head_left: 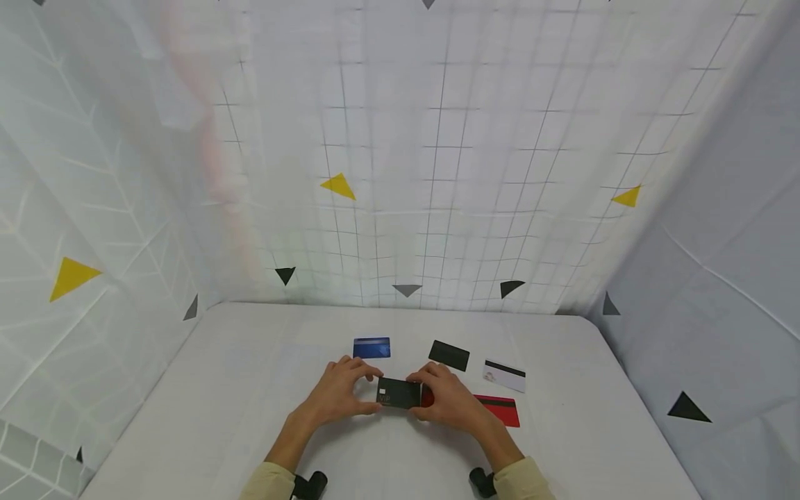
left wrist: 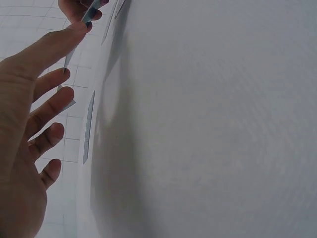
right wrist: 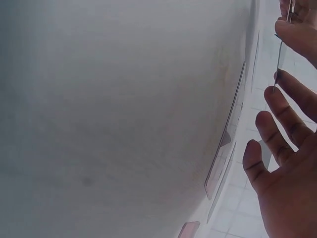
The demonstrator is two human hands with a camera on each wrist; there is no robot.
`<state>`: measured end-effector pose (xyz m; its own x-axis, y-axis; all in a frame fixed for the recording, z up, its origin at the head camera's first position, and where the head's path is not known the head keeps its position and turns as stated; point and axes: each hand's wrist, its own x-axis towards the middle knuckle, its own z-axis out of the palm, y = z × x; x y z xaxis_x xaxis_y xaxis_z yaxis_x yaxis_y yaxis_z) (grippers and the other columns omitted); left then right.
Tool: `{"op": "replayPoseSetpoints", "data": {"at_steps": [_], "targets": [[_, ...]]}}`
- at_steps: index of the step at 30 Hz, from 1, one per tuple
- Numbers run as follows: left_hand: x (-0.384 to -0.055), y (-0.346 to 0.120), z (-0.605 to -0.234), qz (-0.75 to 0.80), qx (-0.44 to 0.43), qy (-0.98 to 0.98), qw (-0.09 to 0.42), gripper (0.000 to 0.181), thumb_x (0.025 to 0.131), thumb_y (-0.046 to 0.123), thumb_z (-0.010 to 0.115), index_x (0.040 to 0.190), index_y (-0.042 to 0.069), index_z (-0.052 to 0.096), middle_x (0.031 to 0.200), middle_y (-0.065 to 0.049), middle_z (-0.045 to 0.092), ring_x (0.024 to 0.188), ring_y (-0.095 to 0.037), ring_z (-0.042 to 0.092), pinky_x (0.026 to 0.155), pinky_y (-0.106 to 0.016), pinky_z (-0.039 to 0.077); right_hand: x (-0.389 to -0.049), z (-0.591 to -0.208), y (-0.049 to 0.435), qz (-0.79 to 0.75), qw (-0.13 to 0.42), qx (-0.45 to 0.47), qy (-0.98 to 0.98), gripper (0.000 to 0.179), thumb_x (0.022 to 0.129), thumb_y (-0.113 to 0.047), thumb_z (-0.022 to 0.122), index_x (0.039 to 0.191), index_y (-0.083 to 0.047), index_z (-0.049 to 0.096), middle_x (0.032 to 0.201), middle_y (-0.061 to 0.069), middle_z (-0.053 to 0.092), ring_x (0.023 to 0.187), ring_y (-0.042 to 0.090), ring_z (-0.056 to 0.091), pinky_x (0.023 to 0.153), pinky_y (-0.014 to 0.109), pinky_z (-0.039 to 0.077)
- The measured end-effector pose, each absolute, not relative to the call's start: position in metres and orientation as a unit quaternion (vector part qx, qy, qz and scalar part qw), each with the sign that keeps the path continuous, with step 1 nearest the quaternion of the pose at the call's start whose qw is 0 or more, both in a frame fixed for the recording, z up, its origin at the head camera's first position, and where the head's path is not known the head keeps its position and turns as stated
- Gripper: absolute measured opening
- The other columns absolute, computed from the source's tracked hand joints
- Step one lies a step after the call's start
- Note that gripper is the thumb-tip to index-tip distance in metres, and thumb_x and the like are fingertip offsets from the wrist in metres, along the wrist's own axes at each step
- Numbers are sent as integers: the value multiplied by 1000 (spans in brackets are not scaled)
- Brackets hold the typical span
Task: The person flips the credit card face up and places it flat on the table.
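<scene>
Both hands hold a dark card [head_left: 398, 393] with a small chip and "VIP" lettering, in the head view, close over the white table. My left hand [head_left: 337, 390] pinches its left end between thumb and index finger; the other fingers spread loosely in the left wrist view. My right hand [head_left: 448, 397] pinches at the right end, thumb at the lower edge and fingers at the upper. A small red patch [head_left: 428, 396] shows between the right thumb and fingers, beside the dark card; I cannot tell whether it belongs to another card. Edge-on, a thin card [right wrist: 280, 57] appears in the right wrist view.
Beyond the left hand lies a blue card [head_left: 371, 348]. A black card [head_left: 448, 355] and a white card [head_left: 504, 376] with a dark stripe lie beyond the right hand. Partly hidden behind the right wrist is a red card [head_left: 505, 412]. White sheets surround the table [head_left: 262, 361].
</scene>
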<state>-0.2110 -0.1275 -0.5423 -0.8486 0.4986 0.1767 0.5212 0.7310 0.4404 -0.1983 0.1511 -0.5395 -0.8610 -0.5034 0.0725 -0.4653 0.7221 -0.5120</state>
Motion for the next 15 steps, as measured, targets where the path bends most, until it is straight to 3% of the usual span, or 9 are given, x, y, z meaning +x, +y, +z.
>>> {"op": "replayPoseSetpoints", "data": {"at_steps": [10, 15], "targets": [[-209, -128, -541, -215, -263, -940, 26, 55, 73, 58, 83, 119, 31, 69, 102, 9, 65, 102, -15, 52, 89, -47, 40, -204, -542, 146, -222, 35, -270, 936, 55, 78, -46, 82, 126, -26, 66, 119, -6, 59, 117, 21, 52, 103, 53, 42], [-210, -128, -540, -201, -257, -945, 29, 55, 73, 59, 82, 119, 31, 70, 101, 10, 64, 103, -15, 53, 88, -48, 41, -208, -542, 143, -192, 31, -272, 942, 54, 77, -48, 83, 123, -24, 68, 117, -6, 61, 115, 21, 52, 101, 53, 44]]}}
